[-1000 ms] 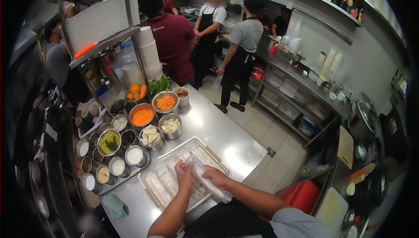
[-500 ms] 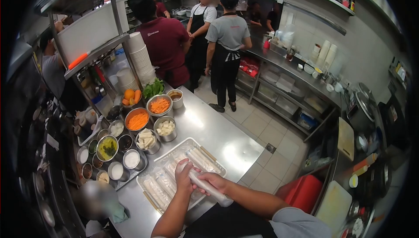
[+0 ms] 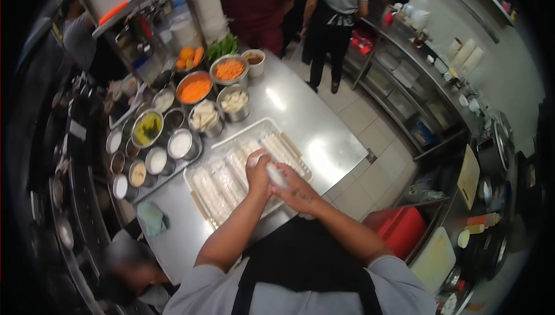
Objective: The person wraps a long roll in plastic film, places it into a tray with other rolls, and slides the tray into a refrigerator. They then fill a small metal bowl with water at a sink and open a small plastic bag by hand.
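My left hand (image 3: 258, 170) is wrapped round the upper part of a white, plastic-wrapped roll (image 3: 278, 175). Against its other side, my right hand (image 3: 296, 192) is closed too, and the fingers of both hands meet around it. Much of the roll is hidden by the hands. Both hands are over a white tray (image 3: 267, 122) in which several similar wrapped rolls (image 3: 230, 177) lie side by side. What is inside the wrapping is too blurred to name.
Steel pots of shredded carrot (image 3: 195, 88), white chunks (image 3: 235, 101) and white powder (image 3: 181, 143) crowd the left of the steel table (image 3: 300, 121). A green cloth (image 3: 151, 218) lies at its near left edge. A person (image 3: 136, 269) is close by at lower left; others stand behind the table.
My view has tilted down, so the table sits higher in it. The roll, long and sticking out toward me before, is now mostly covered by my hands, with my right hand turned over it.
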Motion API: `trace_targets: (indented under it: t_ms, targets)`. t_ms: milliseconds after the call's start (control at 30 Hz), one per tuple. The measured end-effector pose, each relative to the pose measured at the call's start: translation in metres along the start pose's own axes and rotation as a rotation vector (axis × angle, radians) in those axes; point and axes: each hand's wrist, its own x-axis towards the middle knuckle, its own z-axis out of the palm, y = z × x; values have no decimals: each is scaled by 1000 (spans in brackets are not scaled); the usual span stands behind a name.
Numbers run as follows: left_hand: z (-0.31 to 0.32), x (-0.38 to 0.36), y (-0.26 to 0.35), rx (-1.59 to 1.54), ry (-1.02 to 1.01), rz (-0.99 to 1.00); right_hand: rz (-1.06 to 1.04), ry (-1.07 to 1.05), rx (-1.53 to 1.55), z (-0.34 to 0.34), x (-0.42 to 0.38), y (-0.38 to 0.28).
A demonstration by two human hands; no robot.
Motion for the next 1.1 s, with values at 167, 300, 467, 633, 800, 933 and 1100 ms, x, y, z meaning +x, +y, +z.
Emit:
trace_targets:
  t_ms: [167,300,467,633,800,933,1100]
  targets:
    - [-3,11,-4,3,-43,-35,50,-68,-3,-3,-14,2]
    - [14,43,7,209,-30,87,-56,70,-162,-8,-1,5]
    - [34,98,0,623,-7,502,-156,297,-287,-20,40,13]
    - [15,111,-24,1163,-118,901,-162,231,-690,-16,24,20]
    - [13,78,-12,1211,-94,852,-154,272,-779,-11,5,23]
    - [16,82,-11,1086,-150,620,-192,321,-816,-12,12,35]
    - [23,95,-14,1065,-99,635,-268,382,-836,-17,21,41]
